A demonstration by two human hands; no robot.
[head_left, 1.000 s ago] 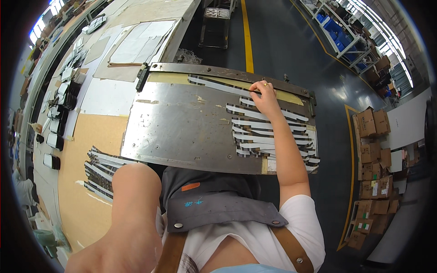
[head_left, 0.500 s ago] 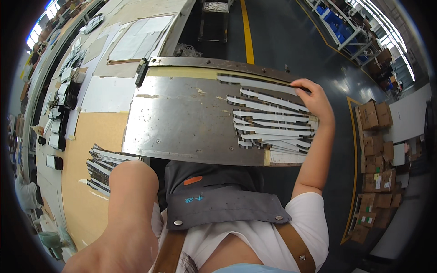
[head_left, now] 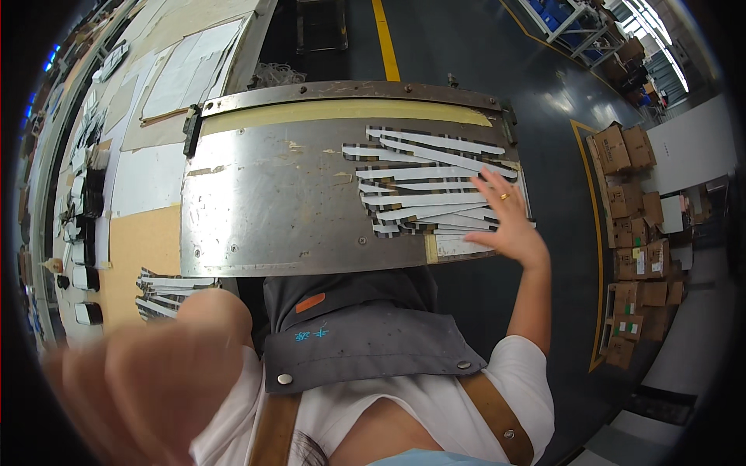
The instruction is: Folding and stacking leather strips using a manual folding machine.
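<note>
My right hand (head_left: pixel 507 220) is open, fingers spread, over the right ends of several long, narrow strips (head_left: pixel 420 173). A ring shows on one finger. The strips are white with dark, chequered edges, and they lie overlapping on the right part of a metal plate (head_left: pixel 264 194). Close to the camera at lower left, my left hand (head_left: pixel 144 388) is smeared by motion, so its fingers and anything in them cannot be made out. Beyond it, a second bundle of similar strips (head_left: pixel 159 299) rests on the brown board, partly hidden by my left arm.
A raised metal bar (head_left: pixel 350 91) with yellow tape below it runs along the plate's far edge. The long worktable at left bears paper sheets (head_left: pixel 194 70) and dark, white-topped pieces (head_left: pixel 89 194). Cardboard boxes (head_left: pixel 637 260) are stacked at right, beyond the dark floor.
My right hand has let go of the strip it pinched near the bar and moved nearer, opening over the strips. My left hand has come up into view. The whole view has shifted.
</note>
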